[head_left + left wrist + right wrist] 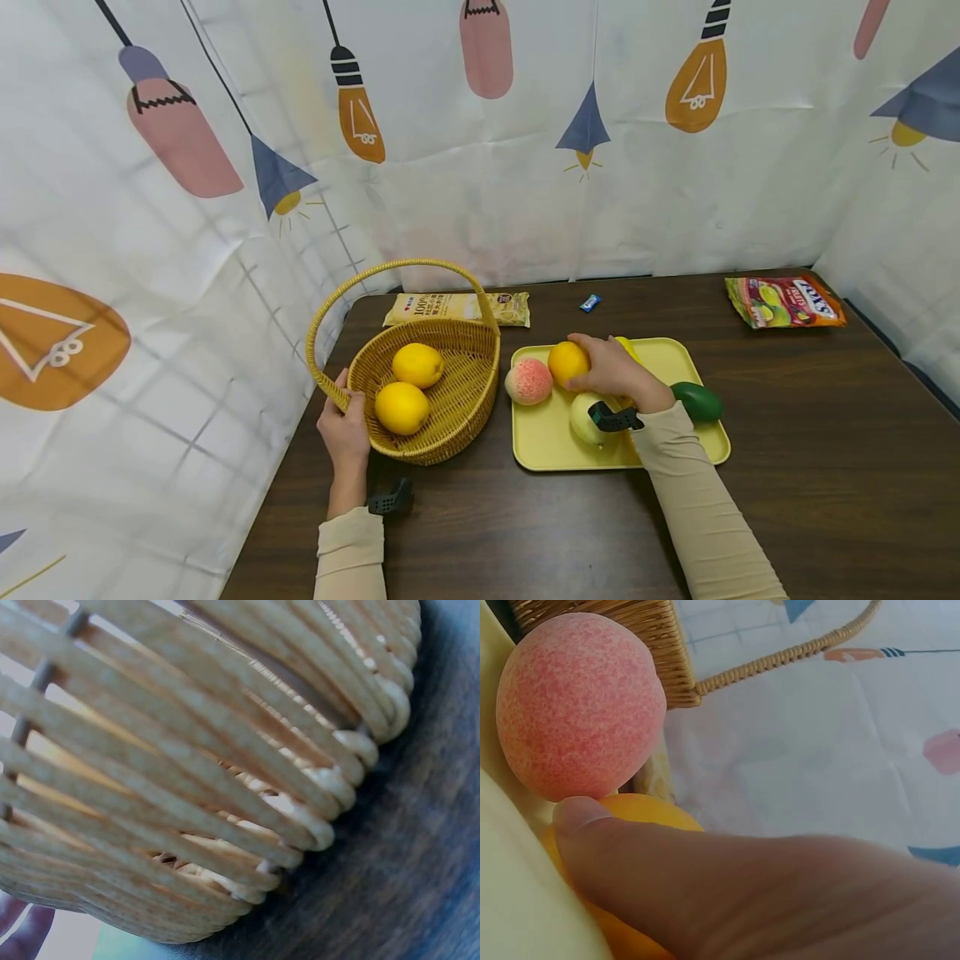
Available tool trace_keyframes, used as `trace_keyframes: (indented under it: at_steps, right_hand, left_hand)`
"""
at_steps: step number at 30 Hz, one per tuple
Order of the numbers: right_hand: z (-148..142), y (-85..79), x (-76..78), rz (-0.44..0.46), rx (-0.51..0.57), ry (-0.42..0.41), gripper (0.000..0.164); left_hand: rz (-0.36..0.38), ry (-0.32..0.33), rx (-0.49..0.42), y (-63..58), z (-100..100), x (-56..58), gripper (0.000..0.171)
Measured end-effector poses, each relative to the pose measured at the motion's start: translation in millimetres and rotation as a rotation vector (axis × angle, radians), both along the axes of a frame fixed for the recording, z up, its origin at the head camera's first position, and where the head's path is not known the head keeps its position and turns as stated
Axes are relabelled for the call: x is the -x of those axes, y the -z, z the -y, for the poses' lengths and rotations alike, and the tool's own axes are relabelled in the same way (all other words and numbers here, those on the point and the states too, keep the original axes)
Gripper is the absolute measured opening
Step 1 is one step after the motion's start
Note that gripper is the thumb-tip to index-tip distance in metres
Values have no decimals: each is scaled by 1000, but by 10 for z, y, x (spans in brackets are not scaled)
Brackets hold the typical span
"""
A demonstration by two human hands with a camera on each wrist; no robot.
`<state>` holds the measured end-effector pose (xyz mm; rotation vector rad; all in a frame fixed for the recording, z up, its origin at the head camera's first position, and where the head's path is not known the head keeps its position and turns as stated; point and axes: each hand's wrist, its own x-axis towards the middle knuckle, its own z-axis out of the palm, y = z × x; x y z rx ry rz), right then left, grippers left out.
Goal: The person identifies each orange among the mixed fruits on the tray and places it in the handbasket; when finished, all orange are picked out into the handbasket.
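Note:
My left hand (345,429) grips the left rim of the woven basket (474,408) by the foot of its tall handle. Inside lie two lemons (417,367). On the yellow tray (540,450), my right hand (615,367) holds an orange (567,363), its thumb (622,855) across the fruit in the right wrist view. A pink peach (529,382) sits just left of the orange. Nearer me is a pale green pear-like fruit (587,419), partly behind the wrist strap. The left wrist view is filled by the basket's woven side (187,765).
A dark green fruit (697,402) rests at the tray's right side; a yellow item (628,348) is mostly hidden by my right hand. A yellow snack packet (513,308) lies behind the basket. Farther back are a small blue wrapper (590,303) and a red-green candy bag (783,302).

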<state>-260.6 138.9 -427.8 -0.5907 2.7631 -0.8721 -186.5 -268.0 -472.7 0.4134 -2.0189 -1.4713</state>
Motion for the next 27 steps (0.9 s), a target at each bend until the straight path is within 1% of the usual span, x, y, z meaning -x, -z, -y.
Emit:
trace_keyframes:
  at_steps: [5, 17, 23, 27]
  right_hand:
    - [-7, 14, 0, -13, -20, -8, 85]
    - [3, -1, -15, -16, -49, 16, 86]
    - [-9, 4, -25, -22, -23, 42, 86]
    - [-23, -16, -39, 10, 31, 86, 88]
  left_hand:
    - [-6, 3, 0, 2, 2, -3, 42]
    - [-7, 10, -19, -8, -4, -12, 43]
    - [-6, 14, -27, -13, -2, -12, 43]
    - [4, 6, -19, -15, -4, -12, 44]
